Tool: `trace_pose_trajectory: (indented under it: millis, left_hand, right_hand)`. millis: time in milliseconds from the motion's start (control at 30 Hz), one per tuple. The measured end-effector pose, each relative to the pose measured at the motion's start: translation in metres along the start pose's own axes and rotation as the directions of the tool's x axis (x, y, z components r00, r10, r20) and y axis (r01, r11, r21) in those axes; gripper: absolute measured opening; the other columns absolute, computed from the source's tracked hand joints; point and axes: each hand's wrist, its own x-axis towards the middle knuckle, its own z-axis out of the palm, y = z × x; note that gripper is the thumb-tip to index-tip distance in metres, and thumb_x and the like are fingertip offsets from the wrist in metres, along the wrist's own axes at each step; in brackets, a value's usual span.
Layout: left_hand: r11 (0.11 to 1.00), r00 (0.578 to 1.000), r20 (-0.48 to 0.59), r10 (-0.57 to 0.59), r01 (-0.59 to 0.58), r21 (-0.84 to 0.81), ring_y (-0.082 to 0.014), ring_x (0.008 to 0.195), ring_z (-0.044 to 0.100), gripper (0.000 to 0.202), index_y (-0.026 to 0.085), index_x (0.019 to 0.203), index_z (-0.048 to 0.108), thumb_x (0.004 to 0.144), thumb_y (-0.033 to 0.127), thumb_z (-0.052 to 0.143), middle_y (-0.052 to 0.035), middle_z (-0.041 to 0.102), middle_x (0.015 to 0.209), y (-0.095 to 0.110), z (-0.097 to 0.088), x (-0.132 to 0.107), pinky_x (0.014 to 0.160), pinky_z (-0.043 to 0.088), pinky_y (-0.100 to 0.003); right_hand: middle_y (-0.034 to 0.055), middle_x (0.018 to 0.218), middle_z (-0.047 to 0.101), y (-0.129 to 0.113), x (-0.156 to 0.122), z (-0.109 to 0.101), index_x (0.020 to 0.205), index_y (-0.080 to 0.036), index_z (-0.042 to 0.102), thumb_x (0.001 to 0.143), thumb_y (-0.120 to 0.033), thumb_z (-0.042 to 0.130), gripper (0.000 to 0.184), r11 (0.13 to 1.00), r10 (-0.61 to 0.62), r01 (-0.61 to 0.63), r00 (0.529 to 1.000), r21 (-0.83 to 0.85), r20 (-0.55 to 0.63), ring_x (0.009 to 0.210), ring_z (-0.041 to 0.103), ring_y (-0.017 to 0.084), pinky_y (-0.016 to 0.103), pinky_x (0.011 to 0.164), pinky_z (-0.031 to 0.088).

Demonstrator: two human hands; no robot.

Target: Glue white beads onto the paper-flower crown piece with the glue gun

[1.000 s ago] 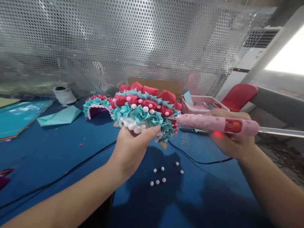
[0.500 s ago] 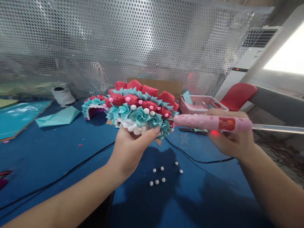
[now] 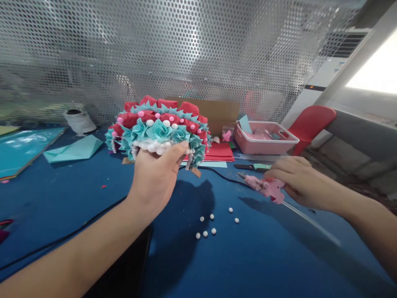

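Observation:
My left hand (image 3: 155, 178) is closed on the lower edge of a red and teal paper-flower headpiece (image 3: 161, 128), dotted with pink and white beads, and holds it up above the blue table (image 3: 93, 198). My right hand (image 3: 297, 182) is low at the right, fingers curled round a pink glue gun (image 3: 266, 187) that lies down near the tabletop with a clear glue stick trailing behind it. Several loose white beads (image 3: 211, 225) lie on the table between my hands.
A pink tray (image 3: 265, 138) and a cardboard box (image 3: 217, 109) stand at the back by the perforated metal screen. Red paper sheets (image 3: 220, 151), teal paper (image 3: 74, 150), a black cable (image 3: 77, 231) and a knife (image 3: 252, 167) lie on the table. A red chair (image 3: 313, 120) stands at the right.
My right hand has dropped the glue gun from the headpiece's side down to the table. My left hand has moved the headpiece up and to the left.

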Motion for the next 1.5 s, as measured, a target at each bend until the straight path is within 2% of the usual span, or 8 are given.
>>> trace_pose_trajectory:
  millis: [133,333,633,800,900,1100,1233,1500]
  left_hand:
    - [0.999,0.999,0.012,-0.044,0.044,-0.004,-0.0104,0.076,0.058,0.023,0.020,0.067,0.058,0.064,0.005,0.075,0.0035,0.058,0.071,0.001,0.000,-0.001,0.076,0.053,-0.022]
    - [0.995,0.995,0.042,-0.087,0.089,-0.046,-0.0091,0.077,0.058,0.020,0.019,0.069,0.060,0.066,0.002,0.072,0.0037,0.059,0.073,0.002,-0.001,-0.003,0.077,0.053,-0.023]
    - [0.991,0.990,0.074,-0.119,0.123,-0.049,-0.0089,0.075,0.058,0.018,0.019,0.072,0.057,0.072,0.008,0.071,0.0041,0.057,0.072,0.002,0.002,-0.008,0.075,0.055,-0.023]
    - [0.991,0.990,0.064,-0.129,0.131,-0.017,-0.0092,0.072,0.057,0.022,0.019,0.071,0.055,0.070,0.011,0.075,0.0044,0.056,0.071,0.001,0.003,-0.011,0.071,0.054,-0.022]
    - [0.989,0.988,0.054,-0.146,0.147,-0.016,-0.0095,0.072,0.058,0.023,0.019,0.073,0.055,0.068,0.012,0.076,0.0045,0.056,0.071,0.000,0.004,-0.014,0.071,0.054,-0.023]
    - [0.976,0.970,0.113,-0.216,0.217,0.003,-0.0096,0.077,0.059,0.013,0.018,0.071,0.062,0.072,0.014,0.074,0.0027,0.061,0.076,0.003,0.009,-0.021,0.077,0.054,-0.022]
    - [0.975,0.960,0.172,-0.220,0.220,0.017,-0.0109,0.084,0.060,0.006,0.018,0.077,0.067,0.076,0.014,0.071,0.0008,0.064,0.081,0.005,0.009,-0.025,0.081,0.053,-0.023]
    - [0.977,0.965,0.151,-0.212,0.212,0.018,-0.0099,0.081,0.060,0.013,0.019,0.075,0.062,0.074,0.014,0.073,0.0039,0.060,0.076,0.004,0.010,-0.026,0.079,0.053,-0.023]
  right_hand:
    - [0.0088,0.097,0.064,0.019,-0.015,0.033,0.097,-0.025,0.065,0.077,-0.007,0.046,0.033,0.999,-0.038,0.035,0.972,0.014,0.233,0.092,0.059,0.024,0.044,0.081,0.044]
    - [0.0096,0.099,0.066,-0.011,0.002,0.034,0.104,-0.020,0.065,0.088,-0.015,0.049,0.024,0.969,-0.076,0.083,0.996,0.235,-0.036,0.093,0.059,0.021,0.037,0.081,0.046]
    - [0.0054,0.085,0.069,-0.063,0.026,0.075,0.097,-0.023,0.073,0.092,-0.026,0.053,0.021,0.881,-0.245,0.224,0.969,0.417,-0.004,0.078,0.061,0.017,0.032,0.073,0.049]
    - [0.0044,0.084,0.070,-0.070,0.034,0.053,0.091,-0.022,0.070,0.092,-0.022,0.053,0.017,0.882,-0.221,0.218,0.974,0.418,-0.040,0.079,0.063,0.017,0.031,0.073,0.051]
    - [0.0033,0.087,0.071,-0.080,0.044,0.026,0.095,-0.020,0.067,0.090,-0.021,0.056,0.012,0.850,-0.169,0.237,0.968,0.470,-0.183,0.083,0.065,0.014,0.027,0.075,0.054]
    - [-0.0007,0.088,0.073,-0.102,0.068,-0.019,0.094,-0.025,0.069,0.085,-0.011,0.062,0.018,0.883,0.066,0.223,0.812,0.412,-0.580,0.083,0.068,0.013,0.027,0.076,0.056]
    - [0.0003,0.090,0.073,-0.110,0.080,-0.022,0.093,-0.028,0.070,0.083,-0.010,0.063,0.022,0.906,0.103,0.221,0.712,0.360,-0.694,0.087,0.068,0.018,0.037,0.080,0.057]
    - [-0.0025,0.084,0.073,-0.114,0.084,-0.019,0.088,-0.028,0.067,0.084,-0.011,0.062,0.019,0.928,0.137,0.152,0.708,0.339,-0.693,0.081,0.067,0.017,0.036,0.075,0.055]
